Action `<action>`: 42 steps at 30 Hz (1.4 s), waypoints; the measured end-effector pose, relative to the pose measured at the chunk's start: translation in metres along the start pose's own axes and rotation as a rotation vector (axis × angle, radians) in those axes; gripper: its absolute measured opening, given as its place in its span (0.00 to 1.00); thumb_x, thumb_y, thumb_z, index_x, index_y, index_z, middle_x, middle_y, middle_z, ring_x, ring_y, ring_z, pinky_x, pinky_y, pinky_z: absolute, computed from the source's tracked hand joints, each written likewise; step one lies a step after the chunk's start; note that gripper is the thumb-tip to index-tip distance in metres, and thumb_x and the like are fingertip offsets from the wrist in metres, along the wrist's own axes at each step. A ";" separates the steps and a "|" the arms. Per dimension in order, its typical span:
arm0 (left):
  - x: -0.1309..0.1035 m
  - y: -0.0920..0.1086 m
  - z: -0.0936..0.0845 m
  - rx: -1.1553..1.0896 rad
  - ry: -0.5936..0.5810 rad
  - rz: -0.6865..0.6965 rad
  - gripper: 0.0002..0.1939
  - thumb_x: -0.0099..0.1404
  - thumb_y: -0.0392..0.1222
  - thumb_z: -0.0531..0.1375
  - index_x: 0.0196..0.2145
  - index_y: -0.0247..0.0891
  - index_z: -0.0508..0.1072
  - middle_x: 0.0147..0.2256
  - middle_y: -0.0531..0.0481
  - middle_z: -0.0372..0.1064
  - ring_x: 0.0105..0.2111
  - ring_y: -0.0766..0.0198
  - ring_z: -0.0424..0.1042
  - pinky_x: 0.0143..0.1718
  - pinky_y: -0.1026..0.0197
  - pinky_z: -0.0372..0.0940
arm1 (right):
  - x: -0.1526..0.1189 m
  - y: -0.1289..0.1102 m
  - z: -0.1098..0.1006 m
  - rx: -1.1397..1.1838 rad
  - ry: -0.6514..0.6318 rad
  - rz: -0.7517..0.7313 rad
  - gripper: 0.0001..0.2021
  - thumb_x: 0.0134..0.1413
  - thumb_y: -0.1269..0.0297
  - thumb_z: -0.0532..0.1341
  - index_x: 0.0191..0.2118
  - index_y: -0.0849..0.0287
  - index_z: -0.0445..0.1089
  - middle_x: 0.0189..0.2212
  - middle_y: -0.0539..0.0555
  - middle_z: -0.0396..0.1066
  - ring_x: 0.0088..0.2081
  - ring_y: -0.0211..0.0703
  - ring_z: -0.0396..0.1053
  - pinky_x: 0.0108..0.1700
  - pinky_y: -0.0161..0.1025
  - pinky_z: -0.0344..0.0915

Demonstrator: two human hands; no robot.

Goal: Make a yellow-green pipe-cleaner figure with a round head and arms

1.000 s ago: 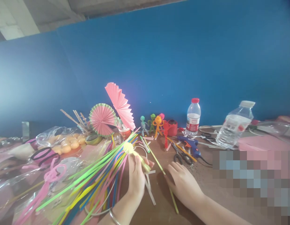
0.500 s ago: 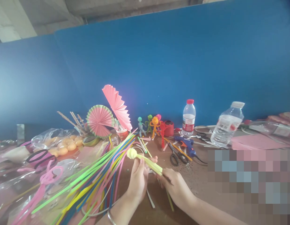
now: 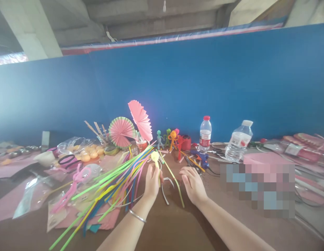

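Note:
My left hand [image 3: 152, 182] is closed around a pale yellow pipe-cleaner figure [image 3: 155, 157]; its round coiled head stands above my fingers and the rest is mostly hidden in the grip. My right hand [image 3: 193, 185] is apart from it, palm down over the table, fingers loosely bent and nothing visible in them. Between the hands lie a yellow-green pipe cleaner [image 3: 179, 191] and a white strip [image 3: 165, 195]. Left of my left hand spreads a bundle of coloured pipe cleaners [image 3: 117, 174] in green, yellow, blue and pink.
Several small pipe-cleaner figures [image 3: 173, 136] stand at the back, beside a red tape roll [image 3: 186, 142]. Scissors [image 3: 188, 161] and a blue glue gun [image 3: 201, 158] lie before two bottles [image 3: 205, 134]. Pink paper fans [image 3: 122, 132] rise from the back left.
My right hand has let go of the yellow piece and moved right, away from it. My left hand has turned the figure more upright. The view has tilted up.

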State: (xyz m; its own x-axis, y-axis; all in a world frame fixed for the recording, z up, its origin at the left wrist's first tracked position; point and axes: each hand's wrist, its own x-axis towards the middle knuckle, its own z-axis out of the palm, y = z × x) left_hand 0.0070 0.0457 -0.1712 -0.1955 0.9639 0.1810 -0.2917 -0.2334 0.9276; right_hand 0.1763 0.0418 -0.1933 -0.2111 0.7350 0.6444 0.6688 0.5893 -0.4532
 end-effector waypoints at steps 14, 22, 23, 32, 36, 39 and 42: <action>-0.008 -0.029 -0.012 0.122 0.252 -0.276 0.16 0.63 0.42 0.54 0.47 0.35 0.64 0.46 0.44 0.64 0.41 0.58 0.68 0.39 0.51 0.66 | -0.001 0.000 0.015 -0.307 -0.178 0.094 0.06 0.48 0.71 0.56 0.23 0.58 0.66 0.26 0.52 0.71 0.34 0.44 0.64 0.36 0.37 0.51; -0.019 -0.031 -0.001 0.320 0.099 -0.149 0.06 0.61 0.43 0.52 0.34 0.39 0.65 0.26 0.50 0.72 0.25 0.61 0.70 0.29 0.60 0.60 | 0.000 0.001 0.020 -0.334 -0.255 0.108 0.06 0.43 0.63 0.60 0.21 0.57 0.65 0.23 0.49 0.70 0.33 0.44 0.64 0.34 0.36 0.50; -0.019 -0.029 -0.003 0.353 0.091 -0.124 0.06 0.61 0.43 0.52 0.33 0.40 0.65 0.26 0.50 0.72 0.26 0.59 0.70 0.30 0.60 0.59 | 0.000 0.001 0.021 -0.331 -0.258 0.111 0.06 0.43 0.64 0.60 0.21 0.57 0.65 0.23 0.49 0.70 0.33 0.44 0.64 0.34 0.36 0.50; -0.010 -0.029 -0.007 0.514 0.028 -0.080 0.07 0.61 0.43 0.49 0.36 0.41 0.62 0.30 0.47 0.74 0.31 0.55 0.71 0.34 0.58 0.57 | -0.001 0.018 0.015 -0.249 -0.150 0.216 0.06 0.44 0.72 0.54 0.21 0.58 0.63 0.22 0.52 0.69 0.30 0.44 0.66 0.34 0.36 0.53; -0.007 -0.033 -0.008 0.520 0.018 -0.126 0.09 0.62 0.43 0.47 0.39 0.39 0.61 0.29 0.46 0.74 0.28 0.56 0.71 0.30 0.59 0.59 | 0.001 0.030 0.003 -0.162 -0.050 0.328 0.06 0.51 0.66 0.51 0.26 0.56 0.61 0.22 0.50 0.68 0.26 0.42 0.66 0.30 0.35 0.55; -0.007 -0.034 -0.008 0.520 0.010 -0.137 0.10 0.62 0.44 0.48 0.40 0.39 0.62 0.29 0.46 0.74 0.29 0.56 0.72 0.30 0.59 0.60 | 0.001 0.037 -0.001 -0.054 0.008 0.401 0.06 0.55 0.63 0.47 0.32 0.54 0.59 0.22 0.48 0.69 0.22 0.40 0.67 0.26 0.33 0.57; -0.007 -0.033 -0.007 0.508 0.019 -0.154 0.11 0.62 0.45 0.49 0.39 0.38 0.63 0.29 0.45 0.74 0.30 0.56 0.72 0.31 0.59 0.60 | 0.001 0.041 -0.001 0.039 0.077 0.444 0.07 0.56 0.63 0.45 0.39 0.54 0.56 0.26 0.50 0.71 0.23 0.40 0.68 0.28 0.33 0.60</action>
State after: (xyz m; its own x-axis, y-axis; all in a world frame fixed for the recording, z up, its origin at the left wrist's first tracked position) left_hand 0.0113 0.0456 -0.2060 -0.2050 0.9784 0.0282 0.1711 0.0074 0.9852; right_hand 0.2046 0.0667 -0.2103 0.1446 0.8934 0.4254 0.6548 0.2359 -0.7180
